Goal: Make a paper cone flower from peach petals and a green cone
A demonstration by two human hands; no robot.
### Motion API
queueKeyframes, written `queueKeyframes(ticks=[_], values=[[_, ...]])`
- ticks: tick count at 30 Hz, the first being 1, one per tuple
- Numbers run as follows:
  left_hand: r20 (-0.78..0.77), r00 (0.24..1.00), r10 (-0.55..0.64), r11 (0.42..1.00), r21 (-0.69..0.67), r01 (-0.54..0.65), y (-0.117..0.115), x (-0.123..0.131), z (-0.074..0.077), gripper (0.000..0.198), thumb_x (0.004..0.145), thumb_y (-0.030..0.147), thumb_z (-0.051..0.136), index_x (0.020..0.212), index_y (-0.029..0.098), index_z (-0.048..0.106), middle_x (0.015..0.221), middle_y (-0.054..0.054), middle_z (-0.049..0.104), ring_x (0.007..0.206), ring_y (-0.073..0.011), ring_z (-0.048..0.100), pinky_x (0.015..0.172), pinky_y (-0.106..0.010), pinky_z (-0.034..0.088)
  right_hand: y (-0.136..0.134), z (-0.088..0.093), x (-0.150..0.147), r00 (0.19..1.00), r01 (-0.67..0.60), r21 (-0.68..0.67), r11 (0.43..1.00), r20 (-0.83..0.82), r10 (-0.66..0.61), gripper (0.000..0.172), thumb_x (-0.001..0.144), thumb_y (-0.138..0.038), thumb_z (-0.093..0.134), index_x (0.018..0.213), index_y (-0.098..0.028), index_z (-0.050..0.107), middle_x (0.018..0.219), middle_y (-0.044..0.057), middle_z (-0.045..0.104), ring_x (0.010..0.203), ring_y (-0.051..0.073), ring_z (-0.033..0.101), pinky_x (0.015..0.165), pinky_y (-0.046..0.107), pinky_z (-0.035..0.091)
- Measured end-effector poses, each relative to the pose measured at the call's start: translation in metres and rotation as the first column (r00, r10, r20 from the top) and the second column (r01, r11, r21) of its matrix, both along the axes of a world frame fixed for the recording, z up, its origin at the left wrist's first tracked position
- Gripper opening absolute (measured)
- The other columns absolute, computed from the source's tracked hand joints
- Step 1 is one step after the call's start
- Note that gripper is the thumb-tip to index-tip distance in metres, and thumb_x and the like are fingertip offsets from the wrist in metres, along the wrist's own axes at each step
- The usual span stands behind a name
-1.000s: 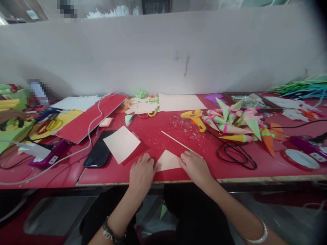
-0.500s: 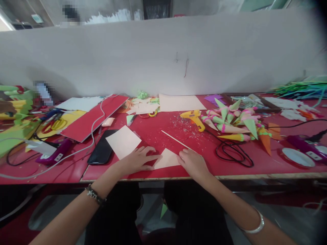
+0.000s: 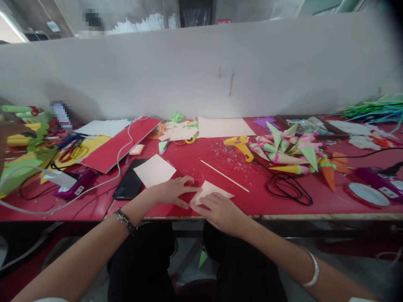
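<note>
A small folded piece of pale peach paper (image 3: 209,186) lies near the table's front edge between my hands. My left hand (image 3: 171,193) reaches it from the left, fingers apart, with the index fingertip touching the paper. Across its lower part lies my right hand (image 3: 222,212), fingers curled together at the paper's lower left corner and covering much of it. Just beyond my right hand rests a thin pale stick (image 3: 225,176). A square peach sheet (image 3: 155,170) is left of my left hand, partly over a black phone (image 3: 128,184).
A yellow glue gun (image 3: 239,147) with a coiled black cable (image 3: 291,191) sits beside a pile of paper cones (image 3: 288,147). Left are a red board (image 3: 121,147), a white cord, scissors (image 3: 74,152) and a purple power strip (image 3: 75,186). A grey partition (image 3: 176,75) stands behind.
My right hand has moved left from the paper's right side to its lower left corner, leaving the stick uncovered. My left hand remains at the paper's left side.
</note>
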State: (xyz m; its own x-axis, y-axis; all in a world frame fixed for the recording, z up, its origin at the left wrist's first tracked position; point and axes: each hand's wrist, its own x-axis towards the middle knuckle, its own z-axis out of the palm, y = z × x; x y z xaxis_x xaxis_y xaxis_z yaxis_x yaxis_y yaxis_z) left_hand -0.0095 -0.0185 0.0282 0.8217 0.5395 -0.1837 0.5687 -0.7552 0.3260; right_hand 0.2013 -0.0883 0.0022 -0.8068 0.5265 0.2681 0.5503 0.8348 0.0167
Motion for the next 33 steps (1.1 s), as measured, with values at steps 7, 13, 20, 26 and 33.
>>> queueKeyframes(ticks=[7, 13, 20, 26, 33], values=[[-0.082, 0.997, -0.007, 1.0, -0.025, 0.005, 0.001, 0.002, 0.002, 0.064, 0.071, 0.035, 0.059, 0.129, 0.034, 0.031, 0.128, -0.009, 0.033, 0.114, -0.0251, 0.038, 0.091, -0.035, 0.035, -0.008, 0.003, -0.009, 0.998, 0.054, -0.11, 0.992, -0.015, -0.056, 0.03, 0.085, -0.021, 0.038, 0.111, -0.016, 0.05, 0.097, 0.008, 0.057, 0.091, 0.019, 0.048, 0.08, 0.034, 0.037], [-0.071, 0.997, -0.007, 0.999, -0.045, 0.004, 0.0, 0.003, 0.004, 0.064, 0.072, 0.036, 0.058, 0.129, 0.035, 0.031, 0.127, -0.007, 0.034, 0.114, -0.0243, 0.038, 0.092, -0.034, 0.034, -0.007, 0.009, 0.01, 0.991, 0.111, -0.146, 0.983, -0.06, -0.121, 0.026, 0.084, -0.02, 0.039, 0.101, -0.016, 0.057, 0.093, 0.007, 0.059, 0.09, 0.018, 0.05, 0.079, 0.032, 0.039], [-0.109, 0.994, -0.012, 0.999, -0.05, 0.007, 0.001, 0.004, 0.006, 0.063, 0.073, 0.038, 0.056, 0.13, 0.036, 0.028, 0.127, -0.008, 0.033, 0.113, -0.0258, 0.038, 0.093, -0.036, 0.032, -0.014, 0.009, 0.049, 0.953, 0.276, -0.142, 0.951, -0.088, -0.29, 0.024, 0.081, -0.028, 0.047, 0.098, -0.021, 0.063, 0.098, 0.007, 0.06, 0.095, 0.02, 0.052, 0.083, 0.034, 0.041], [-0.125, 0.992, -0.01, 0.996, -0.085, -0.001, 0.003, 0.003, 0.006, 0.065, 0.073, 0.044, 0.054, 0.131, 0.035, 0.026, 0.129, -0.009, 0.03, 0.115, -0.0277, 0.035, 0.094, -0.038, 0.03, -0.017, 0.003, 0.071, 0.905, 0.397, -0.105, 0.912, -0.116, -0.408, 0.023, 0.077, -0.027, 0.049, 0.091, -0.02, 0.066, 0.096, 0.007, 0.062, 0.091, 0.02, 0.055, 0.08, 0.033, 0.043], [-0.056, 0.998, 0.035, 0.992, -0.121, -0.041, 0.001, 0.0, 0.005, 0.072, 0.071, 0.044, 0.056, 0.133, 0.033, 0.021, 0.132, -0.009, 0.028, 0.116, -0.0281, 0.035, 0.094, -0.036, 0.031, -0.016, 0.008, 0.082, 0.855, 0.491, -0.136, 0.86, -0.114, -0.506, 0.024, 0.079, -0.024, 0.044, 0.082, -0.016, 0.067, 0.088, 0.008, 0.063, 0.082, 0.021, 0.058, 0.074, 0.035, 0.045]])
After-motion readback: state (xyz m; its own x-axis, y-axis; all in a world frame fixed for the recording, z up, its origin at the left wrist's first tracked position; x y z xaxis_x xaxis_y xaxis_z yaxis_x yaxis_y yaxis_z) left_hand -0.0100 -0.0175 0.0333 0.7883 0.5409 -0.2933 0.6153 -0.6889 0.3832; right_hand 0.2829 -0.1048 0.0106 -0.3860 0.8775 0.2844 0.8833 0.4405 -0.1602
